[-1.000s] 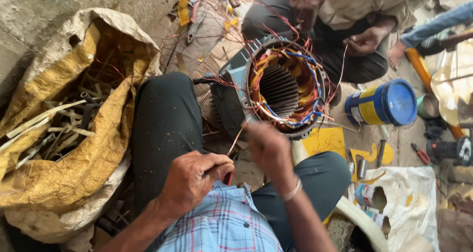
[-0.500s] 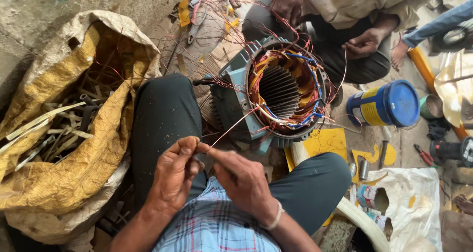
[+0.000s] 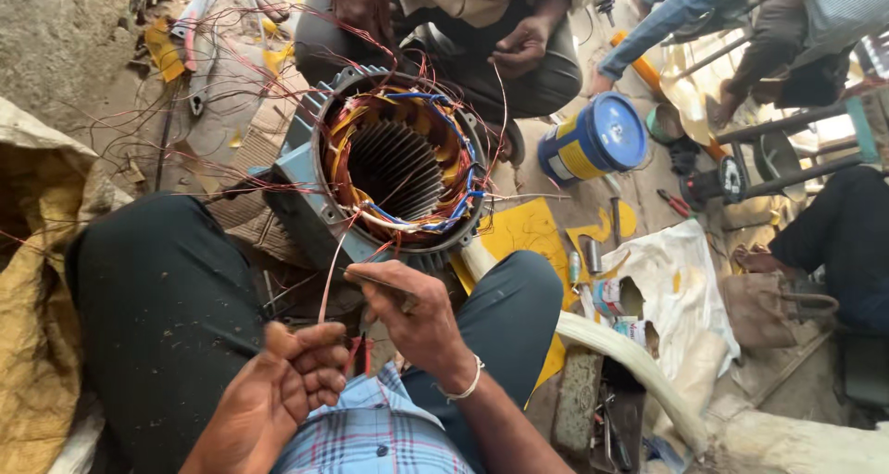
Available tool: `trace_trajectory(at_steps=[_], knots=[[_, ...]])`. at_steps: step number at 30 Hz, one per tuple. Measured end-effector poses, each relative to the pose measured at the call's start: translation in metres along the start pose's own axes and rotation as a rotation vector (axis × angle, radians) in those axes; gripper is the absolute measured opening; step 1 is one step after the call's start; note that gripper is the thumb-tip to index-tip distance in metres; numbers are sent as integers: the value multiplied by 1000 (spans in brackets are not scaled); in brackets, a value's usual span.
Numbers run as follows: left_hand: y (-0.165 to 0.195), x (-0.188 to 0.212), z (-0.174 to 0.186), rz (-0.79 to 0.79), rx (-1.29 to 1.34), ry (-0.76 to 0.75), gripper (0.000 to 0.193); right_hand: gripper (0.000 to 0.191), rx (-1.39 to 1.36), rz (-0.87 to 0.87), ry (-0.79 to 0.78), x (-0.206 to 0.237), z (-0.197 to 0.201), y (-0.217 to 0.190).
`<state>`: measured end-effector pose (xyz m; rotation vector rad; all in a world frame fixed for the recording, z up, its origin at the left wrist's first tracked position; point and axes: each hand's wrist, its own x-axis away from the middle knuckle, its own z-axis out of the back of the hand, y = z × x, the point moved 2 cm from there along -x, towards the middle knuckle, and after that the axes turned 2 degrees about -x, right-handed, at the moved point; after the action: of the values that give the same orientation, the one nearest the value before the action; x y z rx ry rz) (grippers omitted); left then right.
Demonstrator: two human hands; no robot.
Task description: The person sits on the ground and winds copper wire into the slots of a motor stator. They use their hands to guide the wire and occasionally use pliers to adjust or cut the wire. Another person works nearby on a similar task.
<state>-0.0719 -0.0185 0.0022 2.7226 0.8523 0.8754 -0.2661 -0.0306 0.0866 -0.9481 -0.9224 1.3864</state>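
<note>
Dirt floor; motor stator (image 3: 398,168); both hands pinch copper wire (image 3: 331,275).

The motor stator (image 3: 398,168) lies on the ground just beyond the person's knees. Nearer than it, the right hand (image 3: 417,312) sits just before its rim, and the left hand (image 3: 278,391) lies nearer still and to the left. A thin wire (image 3: 333,266) runs from the stator's winding down toward the hands. Right of the stator lies a tin can (image 3: 593,141) on its side. Behind the stator sits another person (image 3: 463,20). Far left of the stator lies a sack (image 3: 37,280).
</note>
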Motion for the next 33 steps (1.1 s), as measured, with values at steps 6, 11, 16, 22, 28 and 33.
trace_trajectory(at_steps=[6, 11, 16, 22, 28, 33], knots=[[-15, 3, 14, 24, -11, 2, 47, 31, 36, 40, 21, 1, 7, 4], [-21, 9, 20, 17, -44, 47, 28, 32, -9, 14, 65, 8, 9, 13], [-14, 21, 13, -248, -181, 90, 16, 28, -28, 61, 105, 5, 11, 14], [16, 47, -24, -621, -887, 179, 8, 25, 145, 17, 127, -9, 15, 1], [27, 52, -59, -956, -1610, 2, 17, 24, 494, 269, -39, -23, 24, -8], [24, 51, -54, -1004, -1893, -29, 15, 32, 800, 296, -239, -41, 11, -12]])
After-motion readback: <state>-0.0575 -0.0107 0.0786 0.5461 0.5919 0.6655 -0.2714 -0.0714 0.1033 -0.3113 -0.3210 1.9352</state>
